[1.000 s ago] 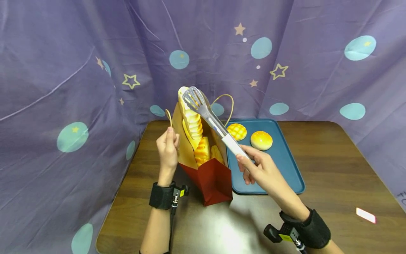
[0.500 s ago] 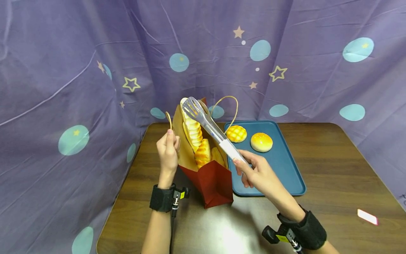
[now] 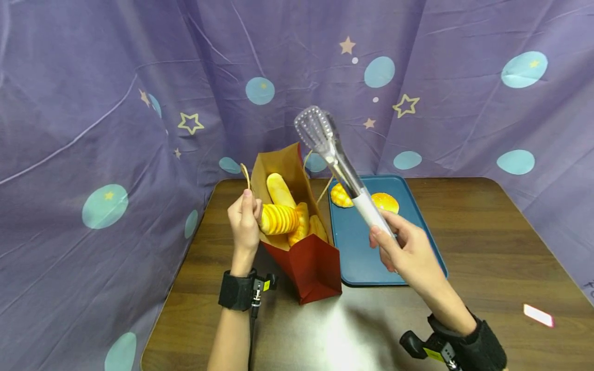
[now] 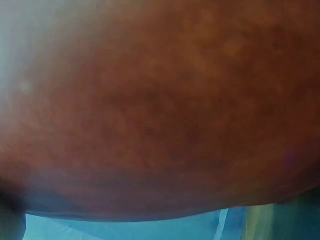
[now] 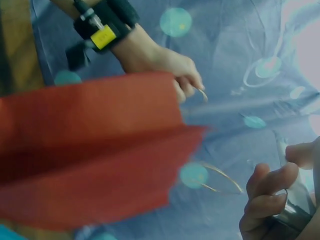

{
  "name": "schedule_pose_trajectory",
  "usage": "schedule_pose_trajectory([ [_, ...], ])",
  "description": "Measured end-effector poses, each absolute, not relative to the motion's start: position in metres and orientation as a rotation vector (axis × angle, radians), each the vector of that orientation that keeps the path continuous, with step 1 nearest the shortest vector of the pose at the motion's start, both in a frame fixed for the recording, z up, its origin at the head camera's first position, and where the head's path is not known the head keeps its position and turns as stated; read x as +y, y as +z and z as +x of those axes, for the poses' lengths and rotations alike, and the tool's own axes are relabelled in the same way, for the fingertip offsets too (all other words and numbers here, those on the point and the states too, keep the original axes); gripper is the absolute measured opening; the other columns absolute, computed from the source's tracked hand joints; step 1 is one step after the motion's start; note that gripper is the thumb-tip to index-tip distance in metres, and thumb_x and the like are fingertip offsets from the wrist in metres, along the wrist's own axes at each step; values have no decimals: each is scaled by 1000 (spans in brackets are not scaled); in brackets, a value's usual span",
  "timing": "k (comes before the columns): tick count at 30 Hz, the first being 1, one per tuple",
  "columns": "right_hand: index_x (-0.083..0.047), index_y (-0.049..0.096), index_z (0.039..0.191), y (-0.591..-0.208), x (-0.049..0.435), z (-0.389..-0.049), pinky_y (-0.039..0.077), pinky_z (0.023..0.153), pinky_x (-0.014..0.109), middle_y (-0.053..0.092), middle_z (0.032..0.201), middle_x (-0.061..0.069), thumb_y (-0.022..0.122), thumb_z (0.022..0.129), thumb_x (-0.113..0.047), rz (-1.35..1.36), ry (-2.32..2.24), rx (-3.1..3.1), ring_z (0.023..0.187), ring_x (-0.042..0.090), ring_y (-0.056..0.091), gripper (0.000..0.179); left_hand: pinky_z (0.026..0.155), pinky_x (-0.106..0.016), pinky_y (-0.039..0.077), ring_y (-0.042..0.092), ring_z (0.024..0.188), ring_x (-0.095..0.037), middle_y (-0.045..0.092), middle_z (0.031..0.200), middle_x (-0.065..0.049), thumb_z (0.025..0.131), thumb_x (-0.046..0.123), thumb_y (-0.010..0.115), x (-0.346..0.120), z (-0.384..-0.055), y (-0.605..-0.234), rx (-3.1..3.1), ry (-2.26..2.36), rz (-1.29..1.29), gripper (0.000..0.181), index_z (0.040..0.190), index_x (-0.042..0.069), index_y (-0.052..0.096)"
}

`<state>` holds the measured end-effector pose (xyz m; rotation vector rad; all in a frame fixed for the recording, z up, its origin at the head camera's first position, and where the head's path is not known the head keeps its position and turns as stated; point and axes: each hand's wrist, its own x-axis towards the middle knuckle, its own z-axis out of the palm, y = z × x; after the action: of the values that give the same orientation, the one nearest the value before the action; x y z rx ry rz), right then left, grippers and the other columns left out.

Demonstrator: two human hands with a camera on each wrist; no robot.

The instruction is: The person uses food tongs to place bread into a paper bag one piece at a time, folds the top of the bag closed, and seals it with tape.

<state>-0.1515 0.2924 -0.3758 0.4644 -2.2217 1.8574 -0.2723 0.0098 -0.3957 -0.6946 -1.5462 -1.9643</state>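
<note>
My left hand (image 3: 244,222) grips one cord handle (image 3: 246,178) of a red paper bag (image 3: 320,268) standing upright with its mouth open. Inside the bag, a ridged bread roll (image 3: 279,219) lies crosswise near the left hand. Under and around it are a long smooth loaf (image 3: 280,189), a glazed bread (image 3: 300,226) and another pale piece (image 3: 318,229). My right hand (image 3: 405,246) holds metal tongs (image 3: 345,172) by the white grip, raised right of the bag; their tips have nothing between them. In the left wrist view, a blurred reddish-brown surface hides the hand.
Right of the bag lies a blue tray (image 3: 366,263) bearing a crosshatched bun (image 3: 340,196) and a round bun (image 3: 386,202), partly behind the tongs. A small white, pink-edged object (image 3: 538,315) rests on the wooden table (image 3: 487,237). A purple curtain (image 3: 297,51) hangs behind.
The ridged roll has gone from standing along the bag's back, by the tongs' tips, to lying crosswise inside. The tongs and right hand have moved right, away from the bag. The left hand stays put.
</note>
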Motion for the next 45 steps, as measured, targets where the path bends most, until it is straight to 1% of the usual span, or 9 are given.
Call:
schedule_pose_trajectory([
  [3,1,54,126,-373,314,-147,36,36,32,58,80,5,50,105,-5,419,1797,-2176,44,14,45,22,39,-24,10,15,41,-9,20,48,2,107,19,38,11,-273,-395,-1543,-1963,-697,51,61,2,23],
  [6,-2,56,127,-376,338,-148,35,38,34,60,81,3,53,105,-7,278,1747,-2198,46,15,46,23,39,-25,10,16,41,-9,21,48,2,107,19,38,11,-273,-394,-1535,-1965,-694,51,62,2,23],
  [10,-2,55,126,-392,370,-151,39,38,32,63,78,-4,56,105,-16,65,1623,-2324,46,14,48,26,39,-25,10,16,41,-9,20,48,1,107,19,38,10,-272,-395,-1537,-1961,-682,51,61,1,23],
  [14,4,54,125,-416,394,-153,41,39,29,62,75,-8,54,105,-30,-122,1491,-2485,46,12,50,39,39,-25,11,16,41,-9,19,48,-1,107,19,38,10,-270,-396,-1541,-1950,-672,52,61,0,23],
  [18,9,53,123,-440,411,-158,40,38,31,61,73,-5,51,105,-42,-265,1485,-2615,46,12,50,54,40,-25,11,16,41,-10,19,48,-2,107,19,38,10,-270,-397,-1546,-1947,-664,53,60,0,23],
  [23,11,54,118,-468,424,-162,41,38,31,60,71,0,47,105,-48,-400,1525,-2743,47,12,50,61,40,-25,10,15,42,-11,18,48,-3,108,21,39,11,-269,-400,-1534,-1969,-660,54,60,1,23],
  [31,16,48,129,-492,430,-166,46,42,32,65,84,10,45,105,-51,-479,1582,-2856,50,12,52,71,40,-25,9,14,42,-10,18,48,-2,107,17,38,11,-268,-403,-1534,-1973,-655,51,60,1,23],
  [39,15,52,115,-506,423,-170,48,43,33,65,83,13,43,106,-48,-463,1545,-2889,50,15,56,65,39,-25,9,14,41,-10,18,48,-2,107,18,38,14,-268,-400,-1523,-1970,-662,52,60,2,23],
  [45,15,53,114,-513,422,-172,47,42,32,67,80,13,43,107,-46,-414,1457,-2900,50,17,58,62,39,-25,9,14,41,-11,17,48,-5,107,17,37,15,-270,-399,-1518,-1963,-667,52,60,2,23],
])
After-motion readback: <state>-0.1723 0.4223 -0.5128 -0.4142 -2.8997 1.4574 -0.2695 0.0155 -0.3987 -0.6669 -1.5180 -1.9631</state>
